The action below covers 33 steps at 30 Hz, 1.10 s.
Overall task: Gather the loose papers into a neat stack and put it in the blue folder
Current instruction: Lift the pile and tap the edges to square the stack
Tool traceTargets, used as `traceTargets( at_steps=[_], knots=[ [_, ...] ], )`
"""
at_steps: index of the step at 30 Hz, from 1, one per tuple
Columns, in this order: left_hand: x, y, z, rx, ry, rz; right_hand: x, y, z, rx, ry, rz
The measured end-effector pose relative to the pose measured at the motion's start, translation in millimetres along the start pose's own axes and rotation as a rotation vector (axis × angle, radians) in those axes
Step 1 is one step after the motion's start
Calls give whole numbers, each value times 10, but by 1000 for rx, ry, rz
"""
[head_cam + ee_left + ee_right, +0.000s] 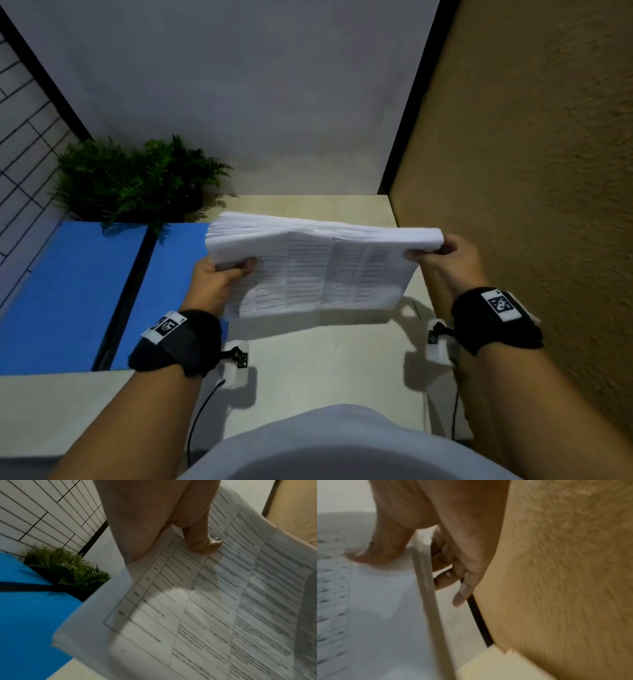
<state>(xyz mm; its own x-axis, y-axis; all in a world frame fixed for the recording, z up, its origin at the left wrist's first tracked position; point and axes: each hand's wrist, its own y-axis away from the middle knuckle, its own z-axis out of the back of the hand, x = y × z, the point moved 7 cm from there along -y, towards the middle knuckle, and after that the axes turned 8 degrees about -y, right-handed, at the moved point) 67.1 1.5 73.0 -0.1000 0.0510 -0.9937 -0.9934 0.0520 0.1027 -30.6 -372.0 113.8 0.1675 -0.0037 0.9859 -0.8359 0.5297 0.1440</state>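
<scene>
Pale desk (308, 359), blue folder (68, 291) lying open at left. My left hand (219, 277) and right hand (445, 257) pinch the paper stack (318, 267) by its sides, held aloft; a loose grip could fan sheets out.

One stack of papers (318, 267) is present, its sheet count not discernible. One open blue folder (68, 291) lies at 9 o'clock, one plant (137, 178) at 11 o'clock. Two hands, two wrist straps.

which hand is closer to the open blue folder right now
Left. The left hand holds the white paper stack just above the flat blue plastic folder; the right hand grips the stack's far side.
</scene>
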Motion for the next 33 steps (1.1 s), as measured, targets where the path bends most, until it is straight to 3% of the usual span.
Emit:
traceTargets(
  at_steps=[3,8,12,24,28,31,33],
  knots=[
    [121,-22,-71,11,36,30,-360,105,-171,55,-241,-140],
    [306,-67,-119,-13,40,71,-507,266,-224,-95,-175,-7],
    [433,-70,-107,-8,-11,95,-695,313,-181,-95,-165,-88],
    [412,-114,-113,96,-119,63,-660,327,-112,-135,-150,15],
    [589,-116,-109,111,-98,108,-469,476,-208,-147,209,249],
    [677,-119,-125,133,-79,148,-487,517,-339,-58,420,272],
    [711,-113,-135,148,-77,173,-537,491,-301,-111,383,219]
  ],
)
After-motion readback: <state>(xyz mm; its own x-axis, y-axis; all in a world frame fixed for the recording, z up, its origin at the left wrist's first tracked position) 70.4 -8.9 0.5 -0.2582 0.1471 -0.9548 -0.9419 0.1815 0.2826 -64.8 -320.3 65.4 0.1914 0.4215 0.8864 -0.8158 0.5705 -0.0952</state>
